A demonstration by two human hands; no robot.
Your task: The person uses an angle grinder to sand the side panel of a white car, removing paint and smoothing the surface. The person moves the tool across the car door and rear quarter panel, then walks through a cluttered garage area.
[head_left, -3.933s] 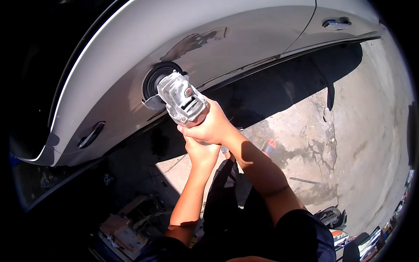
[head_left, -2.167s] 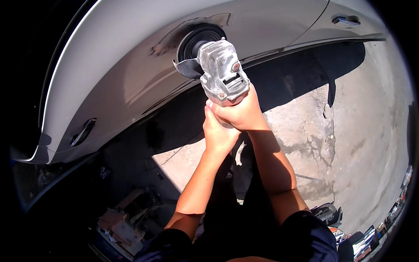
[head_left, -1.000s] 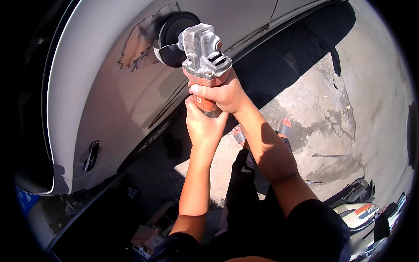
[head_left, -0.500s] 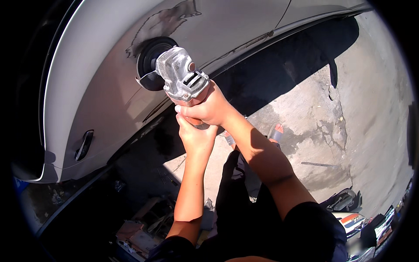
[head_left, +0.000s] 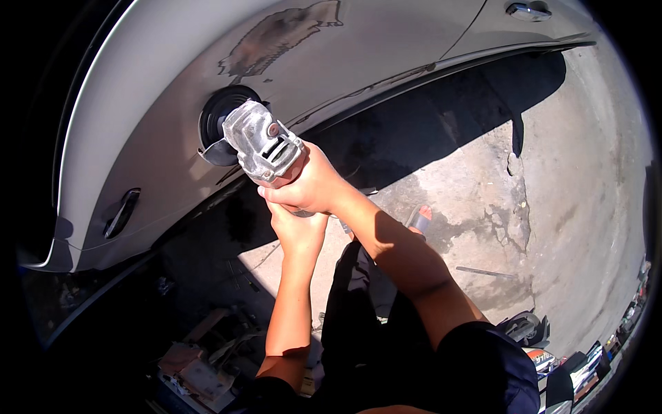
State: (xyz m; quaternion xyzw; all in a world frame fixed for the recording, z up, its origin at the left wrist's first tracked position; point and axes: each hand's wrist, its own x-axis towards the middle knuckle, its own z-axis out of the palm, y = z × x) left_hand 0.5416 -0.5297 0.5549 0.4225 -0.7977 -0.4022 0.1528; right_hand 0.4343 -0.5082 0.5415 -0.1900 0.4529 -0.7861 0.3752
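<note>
An angle grinder [head_left: 255,134] with a worn silver head and orange-red body is held in both my hands. My right hand [head_left: 316,179] wraps the body just behind the head, its thumb across the underside. My left hand [head_left: 295,228] grips below it, partly hidden. The black round disc [head_left: 215,112] and bent guard sit at the silver car door [head_left: 152,117]; whether the disc touches the surface I cannot tell. Above and right of the disc is a bare, dark-edged patch [head_left: 269,38] in the paint.
Door handles [head_left: 123,212] [head_left: 529,12] are at left and upper right. Below the car is cracked concrete floor [head_left: 565,207] with a thin metal strip [head_left: 483,271]. Assorted scrap [head_left: 186,362] lies lower left, more clutter [head_left: 565,376] lower right. My sandalled feet [head_left: 420,221] show below my hands.
Compared with one second ago, the grinder and both hands have moved down and left on the door, off the lower edge of the bare patch. My grip looks unchanged.
</note>
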